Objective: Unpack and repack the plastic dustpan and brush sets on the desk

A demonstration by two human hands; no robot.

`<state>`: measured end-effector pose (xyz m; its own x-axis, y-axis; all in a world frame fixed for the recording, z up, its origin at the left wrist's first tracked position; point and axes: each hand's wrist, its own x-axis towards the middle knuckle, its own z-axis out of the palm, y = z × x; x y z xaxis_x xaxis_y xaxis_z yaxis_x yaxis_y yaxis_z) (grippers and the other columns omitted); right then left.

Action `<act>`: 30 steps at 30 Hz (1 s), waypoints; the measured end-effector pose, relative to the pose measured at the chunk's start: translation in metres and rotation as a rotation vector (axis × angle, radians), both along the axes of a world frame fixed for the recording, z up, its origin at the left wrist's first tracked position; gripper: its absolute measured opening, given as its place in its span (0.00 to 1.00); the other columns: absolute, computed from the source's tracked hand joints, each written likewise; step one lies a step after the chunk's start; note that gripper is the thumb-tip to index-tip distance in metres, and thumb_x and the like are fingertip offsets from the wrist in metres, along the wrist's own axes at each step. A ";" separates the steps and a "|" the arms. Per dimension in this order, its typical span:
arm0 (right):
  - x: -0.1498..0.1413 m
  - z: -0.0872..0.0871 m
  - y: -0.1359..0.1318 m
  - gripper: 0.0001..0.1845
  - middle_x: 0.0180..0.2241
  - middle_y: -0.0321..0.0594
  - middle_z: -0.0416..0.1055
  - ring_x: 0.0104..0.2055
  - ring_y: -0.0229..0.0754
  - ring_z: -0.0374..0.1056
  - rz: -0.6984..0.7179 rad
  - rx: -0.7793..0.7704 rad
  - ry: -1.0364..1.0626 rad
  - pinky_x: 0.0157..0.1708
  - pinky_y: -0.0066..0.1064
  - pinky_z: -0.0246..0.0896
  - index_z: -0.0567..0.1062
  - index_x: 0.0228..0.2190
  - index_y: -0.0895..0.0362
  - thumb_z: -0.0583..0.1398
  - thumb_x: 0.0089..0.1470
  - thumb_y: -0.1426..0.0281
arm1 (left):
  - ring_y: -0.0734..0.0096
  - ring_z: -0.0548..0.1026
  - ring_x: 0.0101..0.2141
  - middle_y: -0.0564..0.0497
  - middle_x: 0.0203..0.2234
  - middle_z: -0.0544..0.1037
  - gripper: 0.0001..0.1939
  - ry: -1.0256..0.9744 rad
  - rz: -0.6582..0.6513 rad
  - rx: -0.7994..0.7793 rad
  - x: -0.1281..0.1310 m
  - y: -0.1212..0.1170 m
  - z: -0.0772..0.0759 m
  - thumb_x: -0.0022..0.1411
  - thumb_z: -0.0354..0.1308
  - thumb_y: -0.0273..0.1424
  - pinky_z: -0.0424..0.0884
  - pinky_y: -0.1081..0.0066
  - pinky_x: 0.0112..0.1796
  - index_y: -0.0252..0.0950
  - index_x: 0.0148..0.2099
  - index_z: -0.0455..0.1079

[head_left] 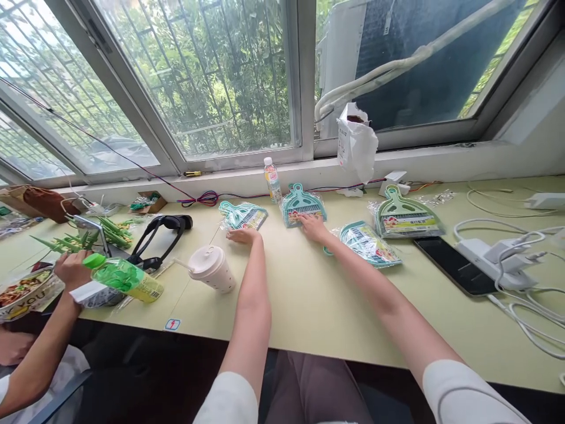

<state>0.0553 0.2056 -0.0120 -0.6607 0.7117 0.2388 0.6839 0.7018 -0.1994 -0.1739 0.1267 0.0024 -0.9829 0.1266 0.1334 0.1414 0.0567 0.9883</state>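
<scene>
My right hand [312, 227] has its fingers on the lower edge of a teal mini dustpan and brush set [304, 203] in clear wrap, which lies flat near the wall. Beside another wrapped teal dustpan and brush set [244, 215], my left hand [242, 236] is low over the table with fingers extended; whether it touches the wrap is hard to tell. A third teal set [371, 244] lies tilted just right of my right forearm. Farther right is a green dustpan and brush set [406, 218], also wrapped.
A lidded cup [212, 268] stands left of my left forearm. A drink bottle [272, 179] stands by the wall. At right are a phone [454, 265] and a power strip [497, 262] with cables. Another person's hand [73, 268] is at left near a green-capped bottle [126, 277].
</scene>
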 end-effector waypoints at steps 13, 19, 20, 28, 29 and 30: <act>0.001 0.023 -0.008 0.22 0.47 0.50 0.77 0.50 0.51 0.71 0.042 -0.064 -0.036 0.47 0.37 0.56 0.76 0.51 0.59 0.53 0.58 0.81 | 0.52 0.40 0.71 0.30 0.70 0.41 0.35 0.243 0.077 -0.131 0.030 0.003 0.010 0.63 0.56 0.30 0.39 0.45 0.67 0.32 0.68 0.45; 0.016 0.041 -0.038 0.19 0.40 0.43 0.76 0.42 0.43 0.70 0.139 -0.098 0.170 0.38 0.29 0.57 0.82 0.40 0.56 0.53 0.58 0.80 | 0.62 0.79 0.48 0.37 0.47 0.77 0.22 -0.363 -0.666 0.044 0.060 -0.019 0.002 0.71 0.45 0.39 0.75 0.63 0.47 0.34 0.61 0.61; 0.019 0.040 -0.050 0.19 0.39 0.43 0.75 0.42 0.43 0.70 0.166 -0.063 0.186 0.39 0.30 0.58 0.82 0.40 0.56 0.53 0.59 0.80 | 0.61 0.80 0.44 0.38 0.44 0.78 0.26 -0.518 -0.756 0.046 0.061 -0.022 -0.001 0.70 0.45 0.44 0.77 0.64 0.43 0.34 0.62 0.60; 0.039 0.001 -0.167 0.16 0.39 0.48 0.74 0.43 0.45 0.69 0.477 0.152 0.032 0.44 0.37 0.64 0.79 0.41 0.60 0.51 0.65 0.77 | 0.59 0.81 0.34 0.43 0.30 0.81 0.21 -0.470 -1.297 -0.074 0.058 -0.065 -0.010 0.49 0.72 0.40 0.75 0.67 0.35 0.30 0.39 0.75; 0.039 -0.003 -0.175 0.16 0.39 0.48 0.75 0.44 0.45 0.70 0.452 0.096 0.086 0.44 0.37 0.65 0.79 0.41 0.59 0.50 0.66 0.75 | 0.62 0.80 0.32 0.45 0.29 0.81 0.19 -0.426 -1.293 -0.036 0.058 -0.068 -0.011 0.48 0.73 0.36 0.75 0.68 0.35 0.30 0.38 0.75; 0.040 -0.005 -0.179 0.17 0.39 0.48 0.75 0.44 0.45 0.70 0.408 0.022 0.167 0.45 0.37 0.66 0.79 0.40 0.59 0.50 0.67 0.72 | 0.63 0.80 0.32 0.47 0.28 0.81 0.18 -0.401 -1.278 0.017 0.060 -0.070 -0.011 0.48 0.72 0.35 0.75 0.68 0.36 0.31 0.38 0.74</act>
